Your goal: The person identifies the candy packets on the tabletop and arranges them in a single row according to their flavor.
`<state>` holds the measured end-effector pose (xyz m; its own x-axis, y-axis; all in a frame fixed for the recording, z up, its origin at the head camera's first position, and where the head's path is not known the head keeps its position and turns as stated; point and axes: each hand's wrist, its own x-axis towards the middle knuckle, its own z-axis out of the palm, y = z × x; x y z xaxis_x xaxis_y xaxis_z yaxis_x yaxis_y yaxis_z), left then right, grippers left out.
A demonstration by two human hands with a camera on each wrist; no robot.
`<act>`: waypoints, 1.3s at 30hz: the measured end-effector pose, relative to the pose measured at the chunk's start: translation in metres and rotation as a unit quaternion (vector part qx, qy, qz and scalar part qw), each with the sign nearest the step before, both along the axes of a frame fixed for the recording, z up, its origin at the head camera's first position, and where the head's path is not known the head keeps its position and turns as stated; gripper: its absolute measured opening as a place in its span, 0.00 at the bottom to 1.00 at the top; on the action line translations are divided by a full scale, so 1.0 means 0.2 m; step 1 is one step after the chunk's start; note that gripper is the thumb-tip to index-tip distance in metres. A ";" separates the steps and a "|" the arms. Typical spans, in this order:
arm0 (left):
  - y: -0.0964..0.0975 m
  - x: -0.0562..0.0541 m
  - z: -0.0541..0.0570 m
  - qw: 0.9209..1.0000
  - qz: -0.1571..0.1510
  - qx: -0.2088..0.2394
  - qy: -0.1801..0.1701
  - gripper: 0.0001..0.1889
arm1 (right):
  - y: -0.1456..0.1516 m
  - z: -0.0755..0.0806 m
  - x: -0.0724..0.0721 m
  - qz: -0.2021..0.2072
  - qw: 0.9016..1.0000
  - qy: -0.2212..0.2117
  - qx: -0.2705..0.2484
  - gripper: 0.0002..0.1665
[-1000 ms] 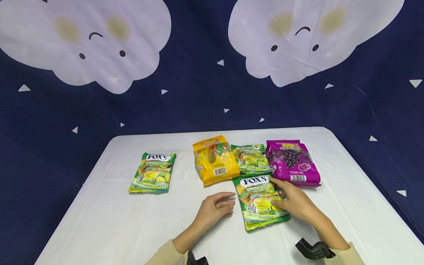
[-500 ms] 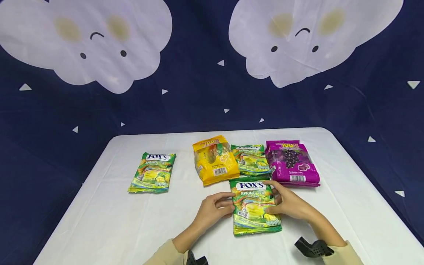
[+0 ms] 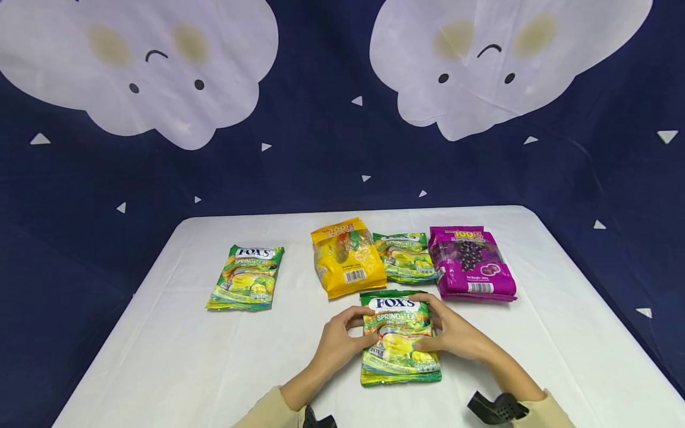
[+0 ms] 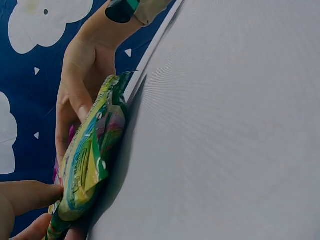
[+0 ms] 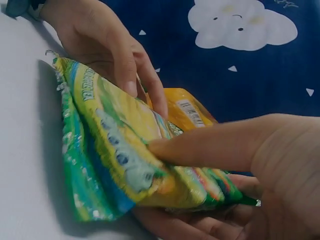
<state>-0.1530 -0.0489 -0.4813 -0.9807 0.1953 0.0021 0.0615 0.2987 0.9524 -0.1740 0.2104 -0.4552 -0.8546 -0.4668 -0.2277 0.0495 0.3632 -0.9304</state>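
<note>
A green and yellow bag of Fox's Spring Tea candy (image 3: 398,345) is between both hands near the front middle. My left hand (image 3: 338,340) grips its left edge, thumb on the printed front. My right hand (image 3: 457,330) holds the right side, index finger by the logo and thumb on the front. In the right wrist view, other fingers (image 5: 185,225) of that hand reach under the bag (image 5: 125,135). Seen from the left wrist, the bag (image 4: 82,160) is tilted, its lower end close over the white tabletop (image 4: 225,125).
Behind stand a yellow mango candy bag (image 3: 348,261), a second green Fox's bag (image 3: 405,258) and a purple grape candy bag (image 3: 473,264), side by side. A third Fox's bag (image 3: 247,279) lies apart at the left. A dark blue cloud-print curtain (image 3: 321,178) hangs behind the table.
The right hand has brought the Fox's bag left and toward the front, away from the back row, and it has straightened. The left hand has taken hold of its left edge.
</note>
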 end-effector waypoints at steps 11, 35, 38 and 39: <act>0.00 0.00 -0.01 0.997 0.042 0.058 -0.003 0.15 | -0.02 -0.03 0.01 -0.007 1.000 -0.008 -0.023 0.48; -0.04 -0.01 0.00 0.991 0.088 0.099 0.015 0.11 | -0.11 -0.11 0.01 -0.007 0.993 0.065 -0.095 0.45; -0.07 -0.02 0.03 0.992 0.080 0.092 0.019 0.11 | -0.14 -0.11 0.01 -0.007 0.992 0.072 -0.104 0.45; -0.09 -0.02 0.03 0.993 0.076 0.091 0.019 0.11 | -0.15 -0.11 0.01 -0.007 0.992 0.069 -0.106 0.45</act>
<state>-0.1564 -0.0661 -0.4745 -0.9973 0.0386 0.0621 0.0666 0.1301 0.9893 -0.1716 0.1804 -0.4767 -0.8779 -0.4789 -0.0057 -0.0800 0.1584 -0.9841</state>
